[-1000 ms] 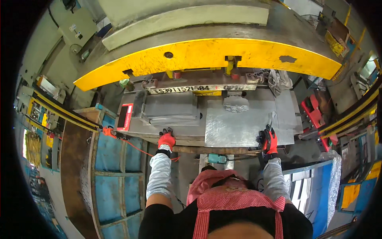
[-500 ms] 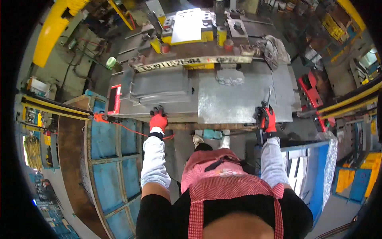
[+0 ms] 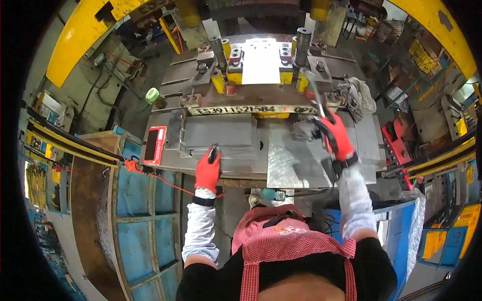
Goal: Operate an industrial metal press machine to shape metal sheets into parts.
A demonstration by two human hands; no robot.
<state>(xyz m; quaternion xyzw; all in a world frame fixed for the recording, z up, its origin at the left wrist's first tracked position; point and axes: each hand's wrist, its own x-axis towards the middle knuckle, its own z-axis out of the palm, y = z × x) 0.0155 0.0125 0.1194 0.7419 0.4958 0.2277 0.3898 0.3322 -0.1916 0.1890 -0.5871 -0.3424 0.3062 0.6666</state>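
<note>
My right hand (image 3: 335, 135), in a red glove with dark fingertips, is raised over the right side of the bench. It is closed round a slim metal tool (image 3: 318, 93) with a rounded far end, pointing at the press die; its exact kind is unclear. My left hand (image 3: 208, 170), gloved alike, hovers by the bench's front edge with its fingers drawn together and nothing visible in them. Just beyond it lies a stack of grey metal sheets (image 3: 218, 131). A shiny metal sheet (image 3: 291, 163) lies below my right hand. A bright flat sheet (image 3: 261, 62) rests on the die.
Two dark guide posts (image 3: 302, 47) flank the die. A dark phone on a red board (image 3: 154, 145) lies at the left, a grey rag (image 3: 359, 98) at the right. A green-lidded bottle (image 3: 154, 97) stands at the far left. Yellow-striped bars (image 3: 75, 142) run along both sides.
My right hand has lifted from the bench's front edge and carried the metal tool forward towards the die. My left hand has come off the edge, its fingers closing. The view has shifted.
</note>
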